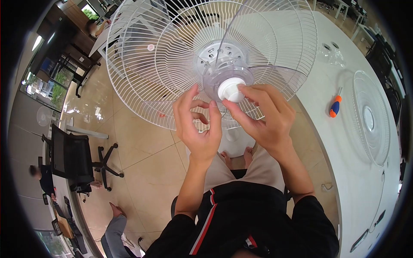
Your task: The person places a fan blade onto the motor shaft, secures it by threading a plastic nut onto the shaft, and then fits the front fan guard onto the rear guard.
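In front of me stands a fan with a white wire rear guard (129,81) and clear plastic blades (275,79). A white blade cap (230,89) sits at the centre of the clear hub. My right hand (269,114) pinches this cap between thumb and fingers at its right and lower edge. Just left of the hub is my left hand (198,124), its fingers curved and apart, with nothing in them. Behind the blades shows the white motor housing (221,53). The fan's white base (234,144) is partly hidden beneath the guard.
On the white table (329,150) to the right lie an orange and blue screwdriver (335,106), the front fan guard (368,118) and a clear plastic bag (333,56). A black office chair (73,157) stands at left. Other people sit farther off on the left.
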Tool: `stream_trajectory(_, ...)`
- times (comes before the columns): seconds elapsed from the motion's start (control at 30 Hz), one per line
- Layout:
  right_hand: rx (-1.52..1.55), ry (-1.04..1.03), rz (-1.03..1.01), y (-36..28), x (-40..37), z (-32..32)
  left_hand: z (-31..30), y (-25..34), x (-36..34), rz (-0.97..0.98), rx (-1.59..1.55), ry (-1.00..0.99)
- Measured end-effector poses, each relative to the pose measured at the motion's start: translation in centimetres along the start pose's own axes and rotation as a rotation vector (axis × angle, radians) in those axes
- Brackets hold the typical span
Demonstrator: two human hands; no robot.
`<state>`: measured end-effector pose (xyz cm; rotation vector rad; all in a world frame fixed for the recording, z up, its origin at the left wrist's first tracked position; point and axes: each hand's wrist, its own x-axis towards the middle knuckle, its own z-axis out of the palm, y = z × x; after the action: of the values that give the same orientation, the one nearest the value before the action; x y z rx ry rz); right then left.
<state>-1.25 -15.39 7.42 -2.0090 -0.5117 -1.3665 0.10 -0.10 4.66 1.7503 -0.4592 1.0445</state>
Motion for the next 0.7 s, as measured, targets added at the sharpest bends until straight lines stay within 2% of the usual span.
stream_trajectory(0.07, -0.038, 0.032, -0.113, 0.1, 0.5, -0.1, 0.2, 0.3, -0.1, -0.053, -0.039, 0.011)
stream_trajectory(0.17, -0.039, -0.093, -0.139, -0.1, 0.6, -0.6, 0.1, 0.3, -0.6, -0.053, -0.154, -0.128)
stream_trajectory(0.47, -0.004, -0.065, -0.140, 0.4, 0.1, -0.4, 0.4, 0.9, 0.2, -0.144, -0.313, -0.228)
stream_trajectory(0.57, 0.027, 0.004, -0.114, 0.5, -0.3, -0.3, -0.1, 0.4, 0.1, -0.108, -0.304, -0.346)
stream_trajectory(0.7, 0.020, -0.019, -0.153, 0.5, -0.4, -0.3, -0.2, 0.2, 0.2, -0.133, -0.339, -0.342)
